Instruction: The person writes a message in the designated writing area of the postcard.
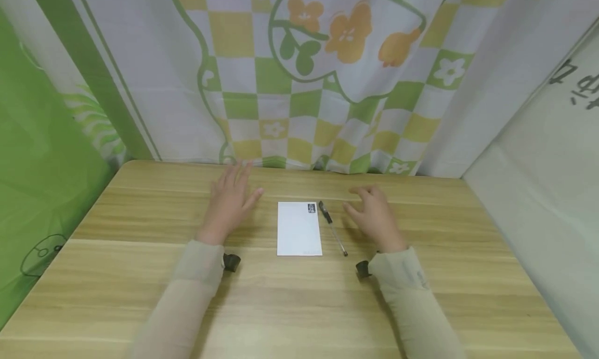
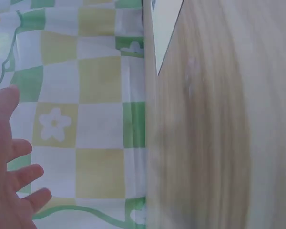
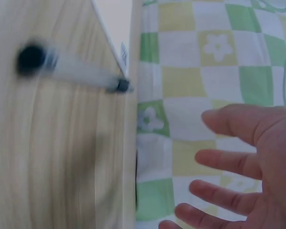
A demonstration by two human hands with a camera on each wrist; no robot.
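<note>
A white card or notepad (image 1: 299, 229) with a small dark printed mark in its top right corner lies on the wooden table. Just to its right lies a clear-barrelled pen (image 1: 333, 231) with a black cap. My left hand (image 1: 230, 200) is left of the white card, its fingers spread and holding nothing. To the right of the pen is my right hand (image 1: 374, 216), fingers loosely bent, apart from the pen. In the right wrist view the right hand (image 3: 243, 167) shows its fingers apart, with the pen (image 3: 81, 71) blurred nearby.
The wooden table (image 1: 290, 307) meets a checked green, yellow and white curtain (image 1: 304, 104) at its far edge. A green cloth (image 1: 42, 156) hangs at the left, with a thin dark cable (image 1: 33, 255) by the table edge. A pale wall sheet (image 1: 547, 192) stands at the right.
</note>
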